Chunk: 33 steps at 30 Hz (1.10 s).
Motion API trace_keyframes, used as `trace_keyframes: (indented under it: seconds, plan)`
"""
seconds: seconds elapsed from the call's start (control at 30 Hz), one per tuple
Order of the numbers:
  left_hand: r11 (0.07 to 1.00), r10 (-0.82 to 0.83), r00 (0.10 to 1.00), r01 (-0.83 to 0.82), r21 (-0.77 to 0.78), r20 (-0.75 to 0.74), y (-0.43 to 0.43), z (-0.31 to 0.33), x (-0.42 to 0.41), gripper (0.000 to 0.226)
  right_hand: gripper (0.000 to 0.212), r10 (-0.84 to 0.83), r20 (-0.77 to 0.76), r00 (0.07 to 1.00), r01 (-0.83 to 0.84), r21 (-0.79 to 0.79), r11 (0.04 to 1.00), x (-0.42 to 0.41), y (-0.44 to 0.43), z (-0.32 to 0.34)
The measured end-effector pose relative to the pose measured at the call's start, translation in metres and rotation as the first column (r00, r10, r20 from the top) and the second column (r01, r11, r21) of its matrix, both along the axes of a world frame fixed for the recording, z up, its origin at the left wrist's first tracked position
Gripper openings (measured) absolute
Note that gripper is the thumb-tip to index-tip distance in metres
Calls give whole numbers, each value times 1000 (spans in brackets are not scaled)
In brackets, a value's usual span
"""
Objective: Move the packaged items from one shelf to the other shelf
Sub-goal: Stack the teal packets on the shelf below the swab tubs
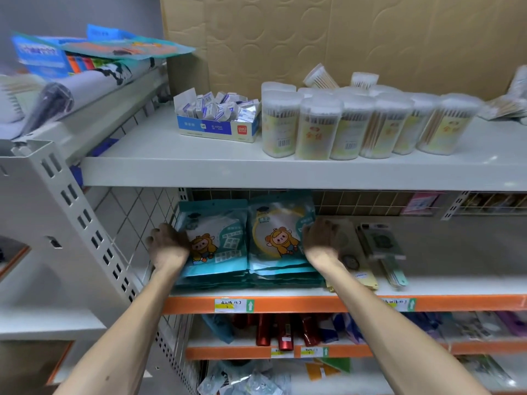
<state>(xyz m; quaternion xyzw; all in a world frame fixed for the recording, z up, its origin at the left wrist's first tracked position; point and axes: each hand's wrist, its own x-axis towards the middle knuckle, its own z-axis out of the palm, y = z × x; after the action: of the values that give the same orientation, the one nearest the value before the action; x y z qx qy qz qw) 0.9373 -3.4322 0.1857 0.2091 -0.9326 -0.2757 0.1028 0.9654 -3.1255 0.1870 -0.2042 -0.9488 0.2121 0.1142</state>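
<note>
Two stacks of teal packets with a yellow cartoon figure lie side by side on the middle shelf [427,289]: a left stack [219,246] and a right stack [278,240]. My left hand [168,246] rests against the left edge of the left stack, fingers curled round its side. My right hand [320,240] presses against the right edge of the right stack, fingers bent over it. Both hands flank the two stacks between them.
The upper shelf [171,169] carries a blue box of small cartons [218,116] and several cotton-swab tubs [356,124]. Flat carded items [382,252] lie right of my right hand. A wire grid backs the shelf. Lower shelves hold red tubes [281,330] and packets.
</note>
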Motion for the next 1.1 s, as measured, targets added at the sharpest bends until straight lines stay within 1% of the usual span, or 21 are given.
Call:
trace_keyframes:
  seconds: [0.03, 0.1, 0.13, 0.2, 0.23, 0.3, 0.33, 0.37, 0.4, 0.43, 0.47, 0.5, 0.53, 0.57, 0.6, 0.67, 0.8, 0.97, 1.1]
  plan:
    - [998, -44, 999, 43, -41, -25, 2, 2, 6, 32, 35, 8, -5, 1000, -7, 64, 998, 5, -2, 1]
    - [974, -216, 972, 209, -83, -95, 8, 7, 14, 38, 35, 39, -34, 999, -35, 109, 993, 12, -4, 7]
    - [952, -302, 945, 292, -91, -125, 12, 11, 16, 43, 36, 82, -63, 995, -74, 123, 990, 17, -6, 12]
    - [906, -417, 901, 402, -133, -120, 20, 24, 18, 54, 44, 225, -74, 972, -211, 162, 964, 25, -7, 26]
    - [880, -462, 881, 440, -180, -105, 24, 34, 20, 62, 51, 306, -45, 951, -291, 208, 934, 32, -9, 39]
    - [799, -553, 828, 496, -339, -91, 35, 52, 31, 75, 59, 431, 32, 902, -421, 297, 857, 46, -11, 60]
    - [748, -593, 801, 510, -425, -82, 42, 61, 40, 78, 57, 458, 103, 883, -467, 303, 831, 55, -14, 75]
    - [691, -619, 784, 521, -500, -38, 50, 72, 51, 76, 52, 457, 180, 871, -491, 301, 817, 64, -15, 87]
    - [643, -623, 782, 530, -554, 25, 58, 85, 63, 69, 45, 450, 229, 863, -503, 320, 803, 71, -15, 98]
    - [599, -606, 789, 534, -596, 99, 65, 95, 73, 61, 41, 451, 222, 864, -503, 347, 792, 78, -15, 105]
    - [567, -599, 792, 525, -635, 120, 71, 102, 83, 57, 46, 456, 193, 869, -494, 396, 774, 84, -14, 108]
    - [540, -613, 784, 506, -673, 97, 76, 105, 90, 58, 61, 452, 145, 880, -465, 456, 759, 88, -12, 108]
    - [516, -639, 767, 488, -704, 62, 80, 106, 98, 64, 77, 434, 126, 892, -435, 498, 750, 91, -10, 104]
    - [496, -664, 747, 471, -730, 31, 82, 102, 105, 72, 84, 418, 116, 901, -412, 530, 741, 99, -8, 101]
    - [488, -688, 726, 461, -741, -1, 83, 94, 111, 79, 83, 420, 108, 901, -407, 546, 732, 105, -5, 92]
    - [478, -707, 707, 486, -732, 8, 86, 82, 131, 88, 81, 422, 90, 902, -395, 566, 723, 127, -3, 85]
    - [450, -715, 699, 471, -759, 10, 104, 64, 178, 102, 90, 460, 48, 887, -392, 606, 692, 178, 13, 68]
    - [428, -748, 663, 504, -750, 19, 155, 52, 250, 99, 88, 439, -15, 898, -335, 621, 708, 261, 58, 50]
    - [383, -807, 590, 555, -739, 25, 212, 50, 288, 100, 89, 326, -14, 945, -251, 609, 752, 323, 111, 43]
